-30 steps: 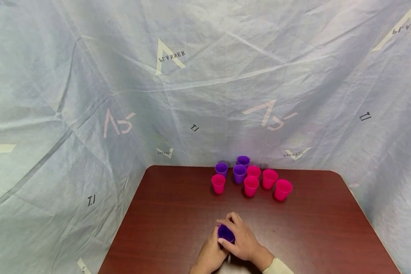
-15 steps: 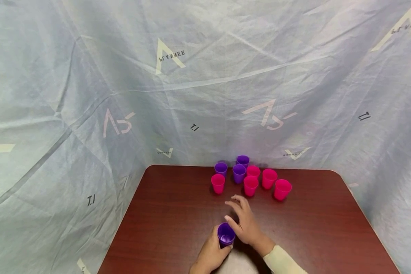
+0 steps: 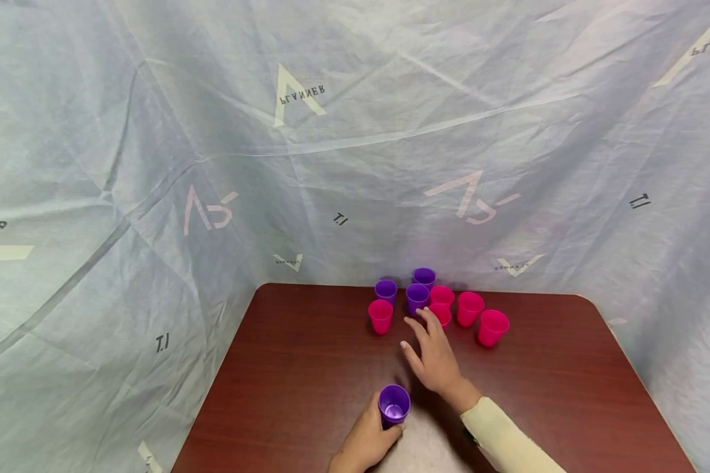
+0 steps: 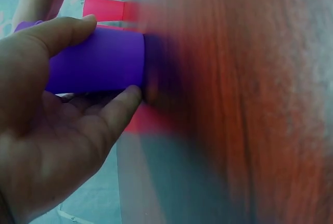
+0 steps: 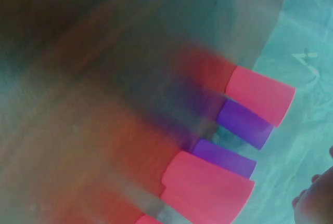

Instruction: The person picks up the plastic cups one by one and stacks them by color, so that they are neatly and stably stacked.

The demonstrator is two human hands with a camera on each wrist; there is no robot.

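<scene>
My left hand [image 3: 367,437] grips a purple cup [image 3: 394,399] near the front of the table, its mouth facing up. A second rim seems to show just under the first, so it may be nested in another. In the left wrist view, thumb and fingers wrap the purple cup [image 4: 99,60]. My right hand [image 3: 436,358] is stretched forward with spread fingers, holding nothing. Its fingertips are just in front of a pink cup [image 3: 442,315] and a purple cup [image 3: 417,297], partly covering the pink one; contact cannot be told.
Upright at the back stand a purple cup [image 3: 386,290], a pink cup [image 3: 380,316] before it, another purple cup [image 3: 424,276], and pink cups to the right, including the rightmost pink cup [image 3: 493,328]. A grey printed curtain [image 3: 355,164] hangs behind the brown table [image 3: 284,374].
My right hand has let go of the purple cup and moved forward to the cups at the back. The left hand keeps its hold on the purple cup in nearly the same place.
</scene>
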